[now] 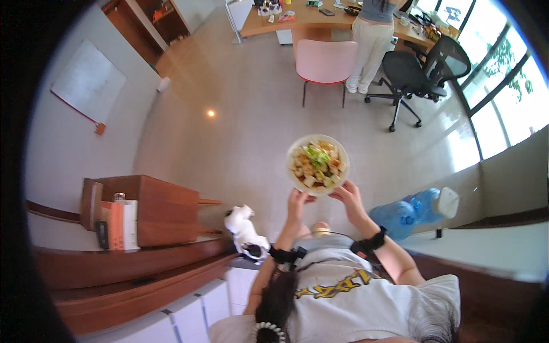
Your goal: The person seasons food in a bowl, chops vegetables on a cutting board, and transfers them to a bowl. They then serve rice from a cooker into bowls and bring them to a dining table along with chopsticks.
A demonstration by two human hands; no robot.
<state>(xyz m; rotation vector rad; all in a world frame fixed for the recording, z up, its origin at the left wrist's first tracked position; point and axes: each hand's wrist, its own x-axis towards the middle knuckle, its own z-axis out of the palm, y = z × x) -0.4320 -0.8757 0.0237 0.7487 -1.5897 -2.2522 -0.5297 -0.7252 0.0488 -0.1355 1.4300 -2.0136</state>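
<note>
Out in front of my body I carry a round white plate (293,176) in both hands. Heaped on it are pale cubes (309,181) that look like tofu, in a dark brown sauce, with chopped green onion (318,156) in the middle. My left hand (299,200) grips the rim at the near left. My right hand (348,195) has the rim at the near right. The fingers go under the plate, so their tips are partly hidden. Both forearms wear black straps.
A black-and-white cat (246,229) is at my left, beside a wooden cabinet (167,212). Blue water bottles (396,216) stand at my right. Ahead are a pink chair (327,62), a black office chair (403,70), a person (372,38) and a cluttered wooden desk (266,26).
</note>
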